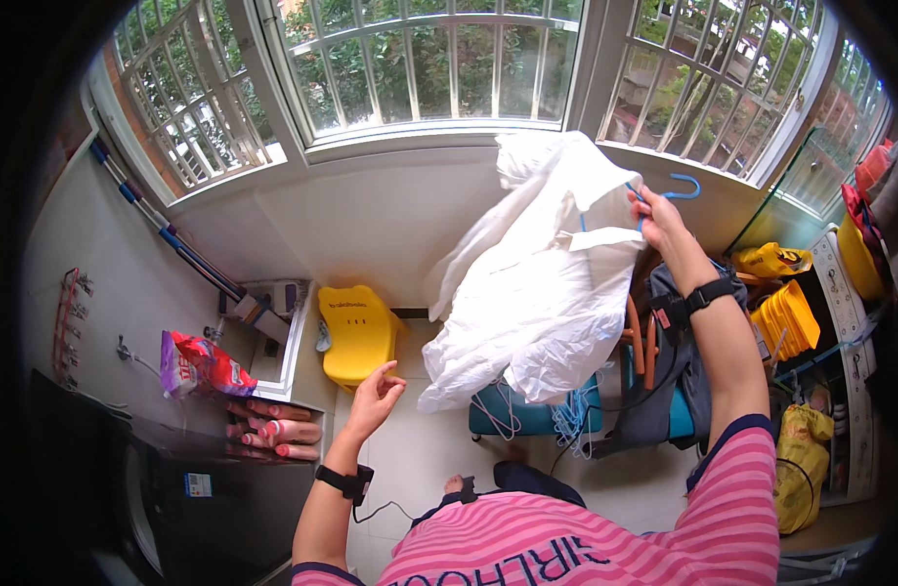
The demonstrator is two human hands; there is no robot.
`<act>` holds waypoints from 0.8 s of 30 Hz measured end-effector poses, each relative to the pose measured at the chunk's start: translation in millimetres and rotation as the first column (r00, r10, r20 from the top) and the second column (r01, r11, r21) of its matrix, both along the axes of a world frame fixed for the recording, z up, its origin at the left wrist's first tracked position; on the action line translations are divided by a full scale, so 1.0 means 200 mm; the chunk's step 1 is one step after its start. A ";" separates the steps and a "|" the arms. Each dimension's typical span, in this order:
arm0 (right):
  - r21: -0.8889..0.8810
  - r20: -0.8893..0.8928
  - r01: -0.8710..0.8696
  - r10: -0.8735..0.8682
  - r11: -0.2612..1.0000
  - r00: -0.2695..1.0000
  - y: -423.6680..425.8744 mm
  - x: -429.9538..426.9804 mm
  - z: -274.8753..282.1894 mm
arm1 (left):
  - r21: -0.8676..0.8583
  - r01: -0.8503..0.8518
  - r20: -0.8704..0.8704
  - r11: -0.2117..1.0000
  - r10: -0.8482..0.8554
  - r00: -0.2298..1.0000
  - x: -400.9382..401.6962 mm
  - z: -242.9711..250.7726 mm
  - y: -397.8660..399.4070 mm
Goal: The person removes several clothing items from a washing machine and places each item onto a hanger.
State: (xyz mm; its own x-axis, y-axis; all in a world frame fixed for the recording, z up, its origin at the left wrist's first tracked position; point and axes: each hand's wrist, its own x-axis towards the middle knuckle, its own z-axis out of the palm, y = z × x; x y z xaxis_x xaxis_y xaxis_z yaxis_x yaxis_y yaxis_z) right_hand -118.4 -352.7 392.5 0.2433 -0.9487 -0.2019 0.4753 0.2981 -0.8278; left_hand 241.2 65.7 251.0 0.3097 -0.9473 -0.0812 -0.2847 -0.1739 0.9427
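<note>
My right hand (656, 217) grips a blue clothes hanger (683, 187) near its neck, at the right of centre. From the hanger a white garment (537, 300) hangs down to the left, creased and partly spread. Apart from the garment, my left hand (376, 399) is raised near a yellow plastic chair (354, 329), its fingers apart and nothing between them. Below the garment several light-coloured hangers (575, 417) lie on a teal seat (493, 419), partly hidden by the cloth.
Barred windows (434, 73) line the wall ahead. Dark clothing (639, 421) drapes over a chair at right, beside shelves (845, 308). On the left, red and purple bags (207, 366) stand by a sink, above several pink-red bottles (288, 432) and a black appliance (222, 527).
</note>
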 end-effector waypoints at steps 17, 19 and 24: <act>0.368 -0.196 0.125 -0.055 0.921 0.979 -0.36 -0.70 -1.19 | 0.296 -0.152 -0.152 0.943 0.204 0.967 -0.48 -0.15 0.02; 0.423 -0.220 0.161 -0.071 0.892 0.973 -0.39 -0.72 -1.27 | 0.344 -0.179 -0.194 0.922 0.256 0.947 -0.51 -0.17 0.06; 0.312 -0.569 0.272 -0.050 0.911 0.821 -0.39 -0.74 -1.46 | 0.425 -0.254 -0.272 0.869 0.390 0.880 -0.56 -0.21 0.17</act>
